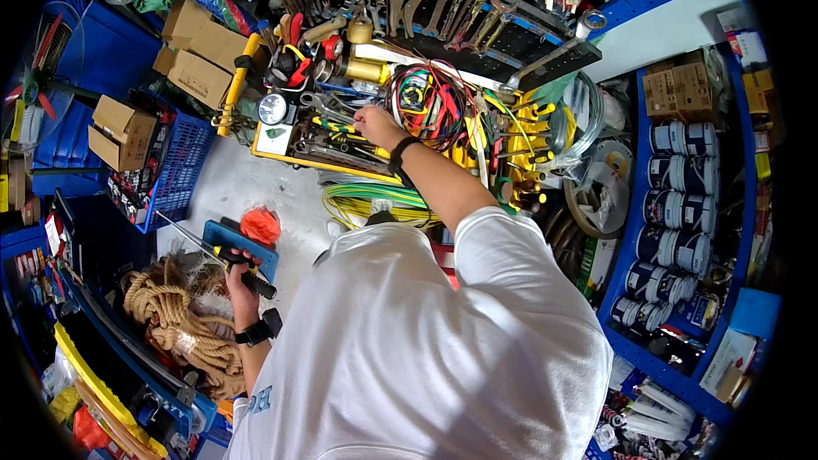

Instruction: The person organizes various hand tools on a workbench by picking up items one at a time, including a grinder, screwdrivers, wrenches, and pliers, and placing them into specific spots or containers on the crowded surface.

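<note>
My left hand (240,276) holds a screwdriver with a black and yellow handle and a long metal shaft (189,232), out at the left above the rope. My right hand (376,126) reaches into a yellow-edged tool tray (332,168) on the bench; its fingers are closed at a tool with a green and yellow handle (333,126), and whether they grip it is hard to tell. Combination wrenches (339,154) lie just below that hand. Beside it on the right sits a coil of red and black wires (429,102). Yellow-handled screwdrivers (537,131) stand farther right.
Wrenches hang on a black pegboard (537,54) behind the bench. Coiled green-yellow cable (377,198) lies under the tray's front. A blue basket (185,160) and tan rope (192,332) are at the left, a blue shelf (629,217) with cans at the right.
</note>
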`<control>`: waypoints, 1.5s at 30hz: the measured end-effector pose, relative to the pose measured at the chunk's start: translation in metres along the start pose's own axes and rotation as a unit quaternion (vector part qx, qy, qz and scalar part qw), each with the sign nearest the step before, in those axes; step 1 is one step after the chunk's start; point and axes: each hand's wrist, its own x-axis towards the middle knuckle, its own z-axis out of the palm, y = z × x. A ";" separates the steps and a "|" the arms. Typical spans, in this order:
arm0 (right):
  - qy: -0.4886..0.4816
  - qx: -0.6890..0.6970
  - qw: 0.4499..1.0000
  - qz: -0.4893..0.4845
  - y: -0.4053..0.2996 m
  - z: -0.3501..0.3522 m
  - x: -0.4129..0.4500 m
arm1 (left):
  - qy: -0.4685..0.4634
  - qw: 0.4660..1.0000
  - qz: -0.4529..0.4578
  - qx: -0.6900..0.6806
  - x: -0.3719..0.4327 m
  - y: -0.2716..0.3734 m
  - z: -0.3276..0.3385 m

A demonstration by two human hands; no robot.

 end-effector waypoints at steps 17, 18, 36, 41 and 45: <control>0.205 0.299 0.929 -0.071 -0.064 -0.104 -0.011 | -0.036 0.999 -0.009 0.017 0.020 0.010 0.008; 0.218 0.317 0.921 -0.069 -0.067 -0.111 -0.012 | -0.042 0.999 -0.010 0.018 0.021 0.009 0.008; 0.389 0.025 0.915 0.109 -0.012 -0.272 -0.113 | -0.055 0.998 -0.023 0.008 0.035 0.011 -0.004; 0.343 -0.029 0.925 0.157 0.013 -0.280 -0.103 | -0.040 0.998 0.003 0.048 0.043 0.012 -0.005; 0.354 -0.035 0.919 0.172 0.049 -0.279 -0.082 | -0.043 0.998 0.002 0.039 0.035 0.015 0.001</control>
